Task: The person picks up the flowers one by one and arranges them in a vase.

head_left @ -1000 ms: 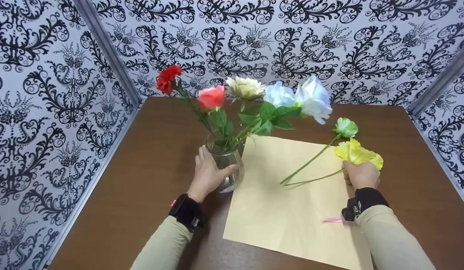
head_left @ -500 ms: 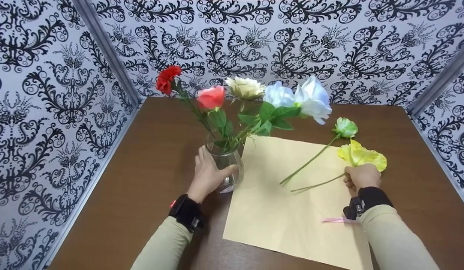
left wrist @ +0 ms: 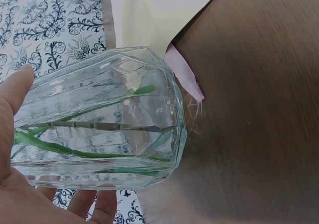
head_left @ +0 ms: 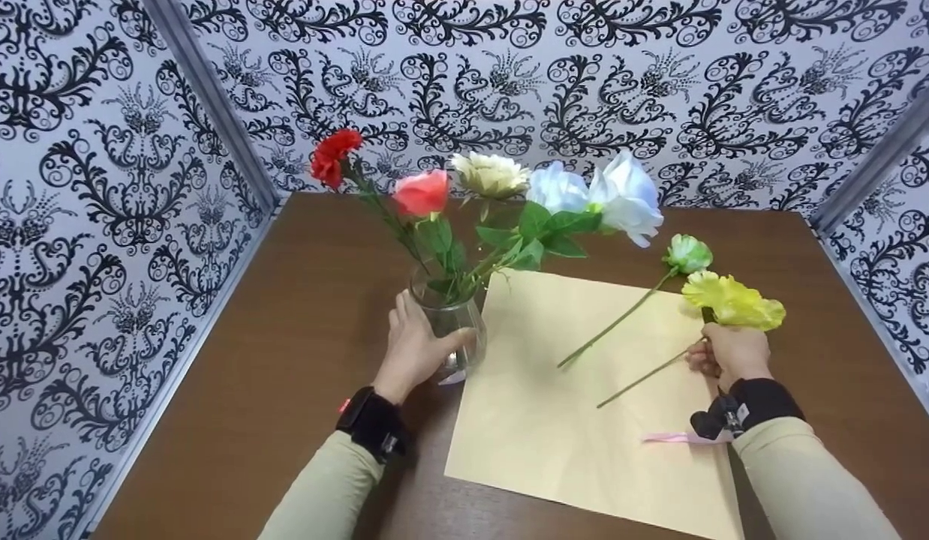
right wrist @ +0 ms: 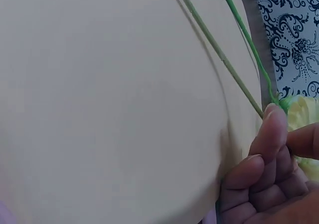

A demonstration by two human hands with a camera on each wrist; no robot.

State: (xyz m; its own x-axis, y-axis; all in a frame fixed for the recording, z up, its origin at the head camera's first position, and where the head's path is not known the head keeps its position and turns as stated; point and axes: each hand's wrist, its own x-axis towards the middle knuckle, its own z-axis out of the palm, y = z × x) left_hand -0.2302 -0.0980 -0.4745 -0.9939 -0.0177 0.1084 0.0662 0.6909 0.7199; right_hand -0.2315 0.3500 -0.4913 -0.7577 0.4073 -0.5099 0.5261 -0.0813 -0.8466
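My left hand [head_left: 416, 341] grips a clear glass vase [left wrist: 99, 144], fingers behind it and thumb across its front. Several green stems show through the glass in the left wrist view. Out of the vase rise a red carnation [head_left: 335, 156], a pink flower [head_left: 422, 193], a cream flower [head_left: 491, 175] and pale blue flowers [head_left: 627, 196]. Over the right part of the paper, my right hand [head_left: 737, 352] pinches a yellow flower [head_left: 735, 300] by its stem [right wrist: 222, 57] just below the bloom. Its stem's free end slants down left above the paper.
A sheet of tan paper [head_left: 554, 427] covers the middle right of the brown table [head_left: 299, 322]. A green flower [head_left: 688, 253] lies across its far right edge. A pink ribbon [head_left: 678, 437] pokes out near my right wrist. Patterned panels [head_left: 509, 82] enclose the back and sides.
My right hand has shifted slightly right with the yellow flower, and its stem end has swung down and away from the green flower's stem. The left hand and vase have stayed put.
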